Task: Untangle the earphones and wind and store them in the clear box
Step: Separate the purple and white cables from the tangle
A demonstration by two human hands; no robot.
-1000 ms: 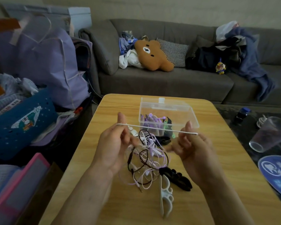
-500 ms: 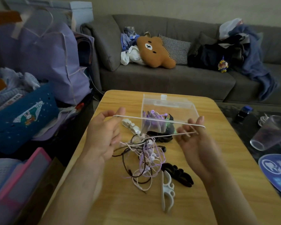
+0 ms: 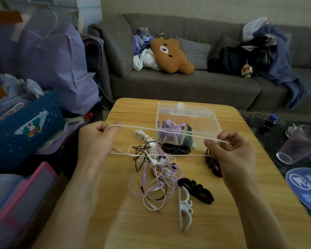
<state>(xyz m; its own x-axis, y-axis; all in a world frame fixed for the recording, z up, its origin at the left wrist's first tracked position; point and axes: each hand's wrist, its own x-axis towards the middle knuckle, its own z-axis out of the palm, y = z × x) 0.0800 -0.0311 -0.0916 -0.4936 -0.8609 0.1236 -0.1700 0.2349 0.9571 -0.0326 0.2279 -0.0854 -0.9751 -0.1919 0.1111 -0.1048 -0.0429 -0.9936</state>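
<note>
A white earphone cable [image 3: 169, 130] is stretched taut between my hands above the wooden table [image 3: 241, 203]. My left hand [image 3: 95, 141] pinches one end of it, my right hand [image 3: 230, 150] pinches the other. A second white strand [image 3: 187, 155] runs lower, from the right hand back into a tangle of white, purple and black earphones [image 3: 156, 169] lying between my hands. Behind it stands the clear box [image 3: 205, 119], open, with wound purple earphones and a green winder inside.
Black cable winders [image 3: 196, 193] [image 3: 176, 149] [image 3: 214, 164] and white ones [image 3: 184, 211] [image 3: 141, 134] lie around the tangle. A clear plastic cup [image 3: 298, 144] lies tipped at the right, beside a blue round sign [image 3: 305, 187]. Bags and a blue basket crowd the left; a sofa stands behind.
My hands have moved farther apart, drawing a longer stretch of white cable out of the tangle. The doubled strand now spans the table in front of the box.
</note>
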